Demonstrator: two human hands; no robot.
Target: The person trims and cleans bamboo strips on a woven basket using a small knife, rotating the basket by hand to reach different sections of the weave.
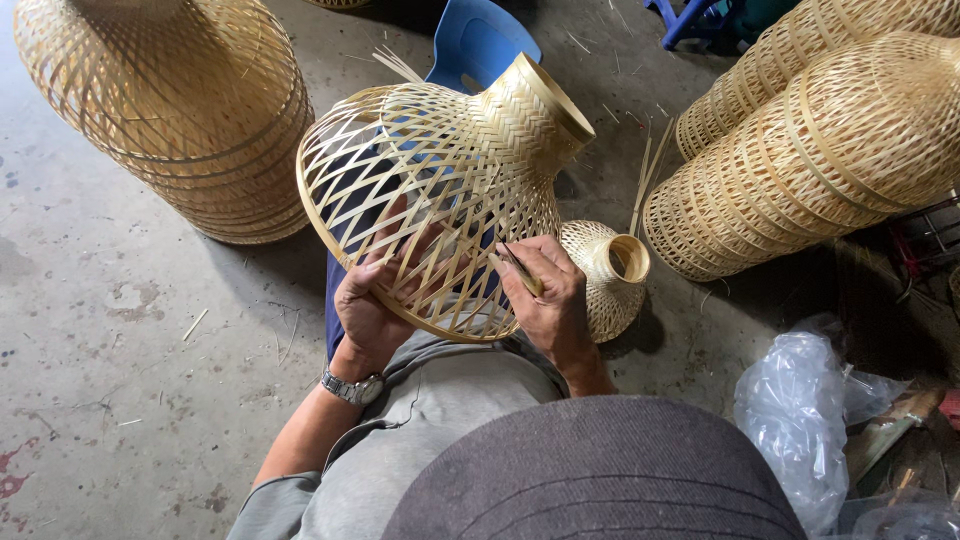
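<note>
Grey concrete floor (pixel 120 300) strewn with bamboo slivers; blue plastic chair (pixel 478 42) in daylight

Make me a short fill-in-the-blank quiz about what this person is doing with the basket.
1. The left hand wears a ____ at the wrist.
2. Both hands hold a woven bamboo shade with an open ____ weave.
3. The right hand pinches a thin bamboo ____ at the shade's rim.
4. The chair behind the shade is ____.

Missing words: watch; lattice; strip; blue

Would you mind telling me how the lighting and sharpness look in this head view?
Head view: soft, even daylight with no glare; the woven bamboo shade and both hands, left and right, are sharp; faint shadows lie under the stacked shades; the dark cap brim blocks the bottom edge.
</note>
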